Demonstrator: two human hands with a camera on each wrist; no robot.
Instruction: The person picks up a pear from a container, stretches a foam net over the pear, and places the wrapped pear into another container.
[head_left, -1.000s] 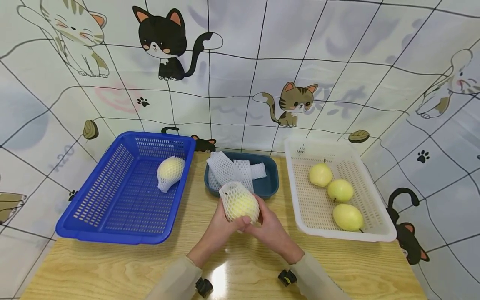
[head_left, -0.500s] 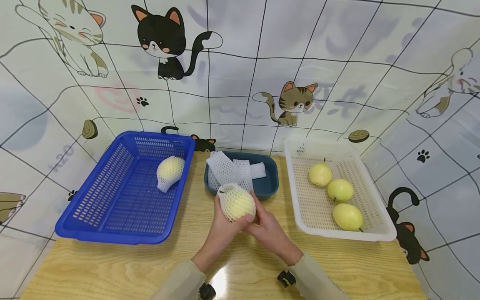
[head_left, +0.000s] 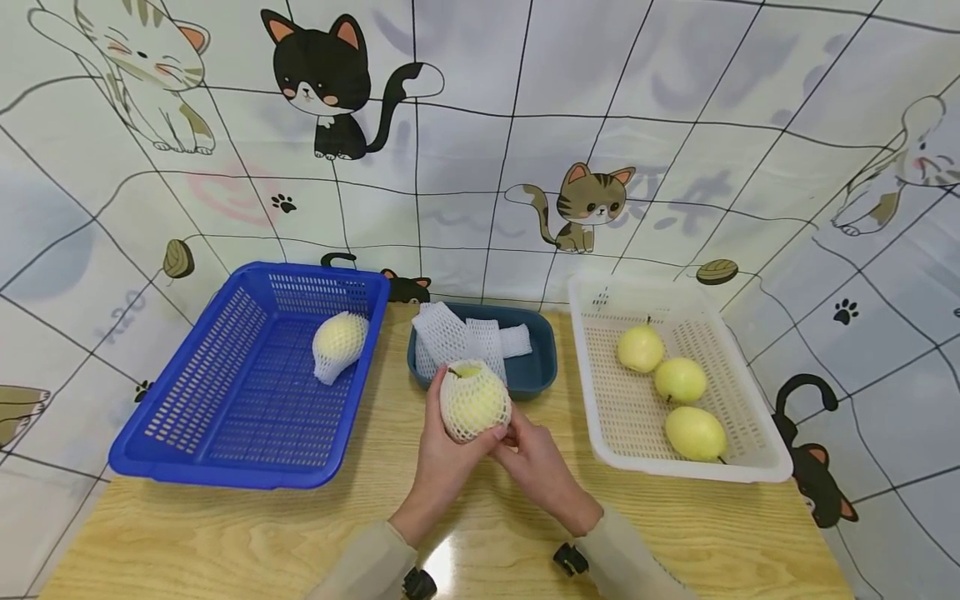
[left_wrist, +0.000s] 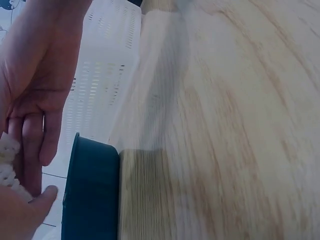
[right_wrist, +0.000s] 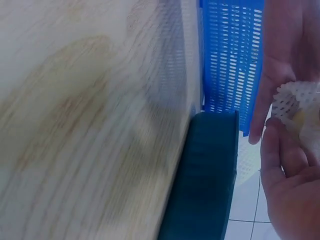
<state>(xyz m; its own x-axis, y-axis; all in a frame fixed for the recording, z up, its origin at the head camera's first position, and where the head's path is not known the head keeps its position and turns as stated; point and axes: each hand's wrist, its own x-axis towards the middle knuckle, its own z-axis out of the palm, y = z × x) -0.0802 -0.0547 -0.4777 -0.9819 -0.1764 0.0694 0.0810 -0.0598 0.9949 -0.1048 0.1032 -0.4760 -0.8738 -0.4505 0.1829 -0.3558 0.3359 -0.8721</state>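
In the head view, a yellow pear (head_left: 476, 403) in a white foam net is held up between both hands, its dark stem showing through the net's top opening. My left hand (head_left: 444, 454) grips its left and underside, with curled fingers partly hidden behind the fruit. My right hand (head_left: 542, 467) pinches the lower right edge of the net with thumb and fingers. In the right wrist view, the right fingertips (right_wrist: 272, 145) bend against the foam net (right_wrist: 295, 107). Only a bit of foam net (left_wrist: 7, 165) shows beside the left hand (left_wrist: 20, 212) in the left wrist view.
A blue basket (head_left: 300, 477) at left holds one netted pear (head_left: 339, 343). A dark teal tray (head_left: 536, 375) with several white foam nets (head_left: 446, 333) stands behind the hands. At right, a white basket (head_left: 600, 433) contains three bare pears (head_left: 695, 433). A patterned backdrop encloses the wooden table.
The pear has turned in the hands, and its stem now stands clear at the top opening. The net sits closer round the fruit. My right fingers have slipped down toward its lower right edge.
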